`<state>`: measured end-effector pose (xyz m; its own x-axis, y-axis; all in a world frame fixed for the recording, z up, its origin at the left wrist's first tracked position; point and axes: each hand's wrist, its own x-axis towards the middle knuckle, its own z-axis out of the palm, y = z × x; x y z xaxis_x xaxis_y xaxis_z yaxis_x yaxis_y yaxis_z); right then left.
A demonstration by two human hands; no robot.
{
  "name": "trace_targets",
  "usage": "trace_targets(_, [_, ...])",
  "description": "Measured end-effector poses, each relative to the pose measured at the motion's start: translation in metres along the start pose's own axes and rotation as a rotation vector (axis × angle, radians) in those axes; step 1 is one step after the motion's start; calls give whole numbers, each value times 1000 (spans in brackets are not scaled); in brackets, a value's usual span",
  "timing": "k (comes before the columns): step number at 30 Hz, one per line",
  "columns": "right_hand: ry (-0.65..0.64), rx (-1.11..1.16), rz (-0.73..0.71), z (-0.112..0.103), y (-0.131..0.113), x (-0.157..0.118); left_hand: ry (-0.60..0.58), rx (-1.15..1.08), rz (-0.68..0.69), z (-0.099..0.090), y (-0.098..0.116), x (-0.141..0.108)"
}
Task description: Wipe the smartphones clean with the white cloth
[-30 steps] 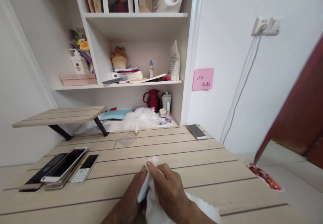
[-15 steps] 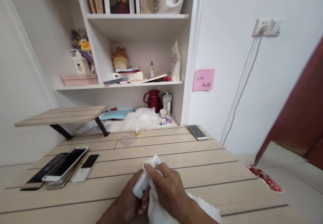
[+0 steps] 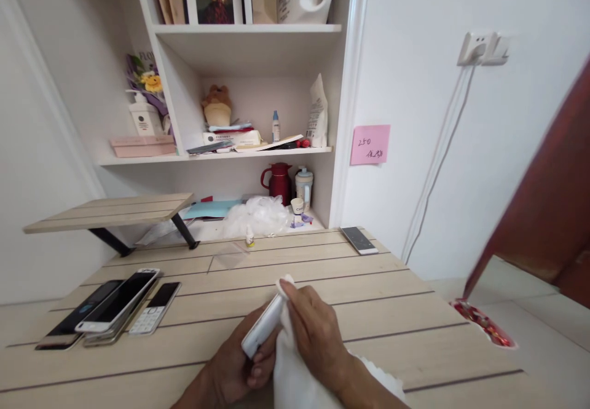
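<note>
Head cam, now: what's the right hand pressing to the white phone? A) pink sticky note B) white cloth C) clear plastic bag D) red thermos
B. The right hand pinches the white cloth against the edge of the white phone, which rests in the left hand.

keypad phone [image 3: 155,308] | red vacuum flask [image 3: 278,183] | pink sticky note [image 3: 370,144]
</note>
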<state>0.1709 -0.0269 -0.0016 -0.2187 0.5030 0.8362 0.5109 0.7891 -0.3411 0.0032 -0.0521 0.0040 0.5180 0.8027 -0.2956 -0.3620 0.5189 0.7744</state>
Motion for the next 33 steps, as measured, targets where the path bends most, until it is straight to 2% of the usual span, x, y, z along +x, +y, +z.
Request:
trace_targets(3, [24, -18, 38, 1, 1, -1, -59, -31, 7, -1, 0, 0])
trace_targets(8, [-120, -62, -136, 2, -8, -5, -1, -29, -30, -9, -3, 4])
trace_targets(13, [-47, -40, 26, 0, -4, 1, 31, -54, -43, 0, 2, 5])
trace_targets(18, [-163, 12, -1, 0, -6, 3, 123, -89, -9, 1, 0, 6])
trace_targets(20, [-182, 14, 4, 0, -5, 2, 112, -83, 4, -1, 0, 6])
trace_targets(25, [-95, -25, 86, 3, -1, -1, 9, -48, -3, 1, 3, 4])
trace_targets(27, [-67, -37, 73, 6, -3, -4, 44, -51, -10, 2, 3, 4])
trace_targets(30, [-91, -5, 13, 7, -6, -5, 130, -51, -17, 1, 0, 5])
trace_targets(33, [-89, 24, 24, 2, -1, -3, 73, -60, -35, 0, 0, 4])
